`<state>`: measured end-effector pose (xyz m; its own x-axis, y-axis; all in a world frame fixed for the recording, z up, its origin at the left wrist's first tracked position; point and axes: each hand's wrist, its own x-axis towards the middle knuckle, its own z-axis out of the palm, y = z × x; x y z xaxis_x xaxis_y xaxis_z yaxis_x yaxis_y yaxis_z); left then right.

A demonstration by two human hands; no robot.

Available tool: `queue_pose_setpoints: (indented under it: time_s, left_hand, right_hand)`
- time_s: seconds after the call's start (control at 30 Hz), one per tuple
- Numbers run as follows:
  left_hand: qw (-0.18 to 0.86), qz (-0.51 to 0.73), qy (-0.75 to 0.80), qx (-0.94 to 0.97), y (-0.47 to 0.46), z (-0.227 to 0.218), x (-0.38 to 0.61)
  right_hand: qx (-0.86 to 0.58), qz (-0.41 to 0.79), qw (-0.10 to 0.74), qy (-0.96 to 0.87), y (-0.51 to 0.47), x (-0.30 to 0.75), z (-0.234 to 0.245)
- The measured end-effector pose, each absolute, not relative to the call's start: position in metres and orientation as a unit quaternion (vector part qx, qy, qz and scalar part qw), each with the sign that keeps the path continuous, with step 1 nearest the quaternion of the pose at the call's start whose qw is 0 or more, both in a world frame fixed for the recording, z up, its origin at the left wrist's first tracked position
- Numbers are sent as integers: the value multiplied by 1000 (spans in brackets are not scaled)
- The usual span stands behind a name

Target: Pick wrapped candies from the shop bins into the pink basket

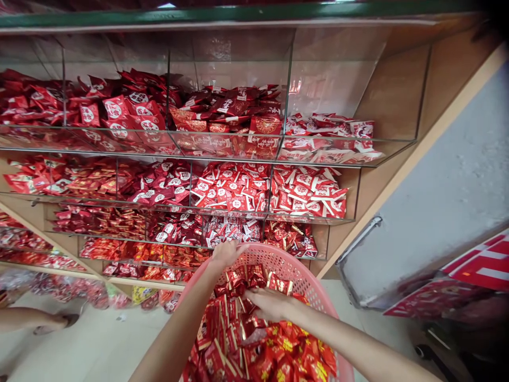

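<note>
A pink perforated plastic basket full of wrapped packets is in front of me at the lower middle. My left hand is closed over its far rim. Inside the basket my right hand reaches in from the right, its fingers bent over shiny red packets and partly hidden among them. Slim dark red packets with gold edges lie to the left of this hand. Puffy red packets with yellow print fill the near right part.
A wooden shelf unit with clear-walled bins holds red packets in several tiers. Bagged goods line the floor at left, near another person's leg. Red-and-white boards lean at right by a grey wall.
</note>
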<state>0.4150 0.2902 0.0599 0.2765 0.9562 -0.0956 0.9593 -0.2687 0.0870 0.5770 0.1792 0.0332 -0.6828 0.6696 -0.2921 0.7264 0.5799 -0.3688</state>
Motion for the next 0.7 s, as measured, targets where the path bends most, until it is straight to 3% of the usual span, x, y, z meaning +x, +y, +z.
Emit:
queue_pose_setpoints:
  time_s: [0.1, 0.33, 0.5, 0.7]
  left_hand:
    - [63, -6, 600, 797, 290, 59, 415]
    - [76, -5, 597, 798, 291, 60, 415]
    - [77, 2, 595, 800, 290, 62, 415]
    - [86, 0, 597, 797, 290, 62, 414]
  right_hand:
    - [414, -218, 6, 884, 185, 583, 49]
    - [539, -177, -299, 767, 243, 637, 72]
    - [696, -182, -314, 620, 279, 677, 36]
    - [678, -232, -324, 618, 293, 687, 5]
